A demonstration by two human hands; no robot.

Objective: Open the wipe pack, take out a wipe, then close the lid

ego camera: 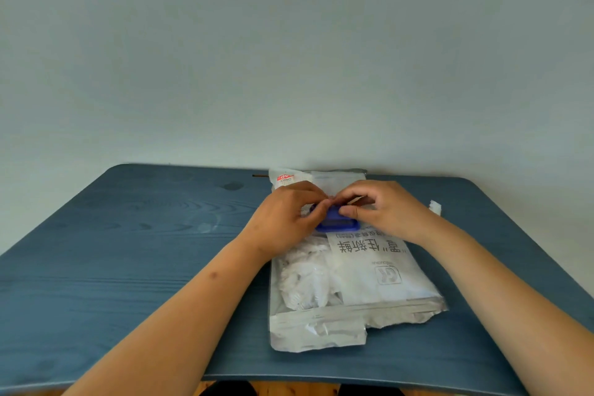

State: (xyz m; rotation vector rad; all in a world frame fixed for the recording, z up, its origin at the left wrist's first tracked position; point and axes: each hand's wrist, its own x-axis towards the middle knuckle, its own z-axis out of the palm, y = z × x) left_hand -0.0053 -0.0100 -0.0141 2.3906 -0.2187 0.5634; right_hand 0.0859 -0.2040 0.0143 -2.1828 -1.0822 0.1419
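A white and silver wipe pack [353, 283] lies lengthwise on the blue table [144, 251], printed side up. Its blue plastic lid [337, 224] sits near the pack's far end. My left hand [286, 219] grips the lid's left side, thumb on its edge. My right hand [385, 210] holds the lid's right side, thumb pressed on top. The fingertips of both hands meet just above the lid and hide its far edge, so I cannot tell whether the flap is lifted. No wipe shows outside the pack.
A small white scrap [435, 206] lies on the table to the right of my right hand. A thin dark stick [260, 175] pokes out behind the pack near the wall. The table's front edge runs close to my body.
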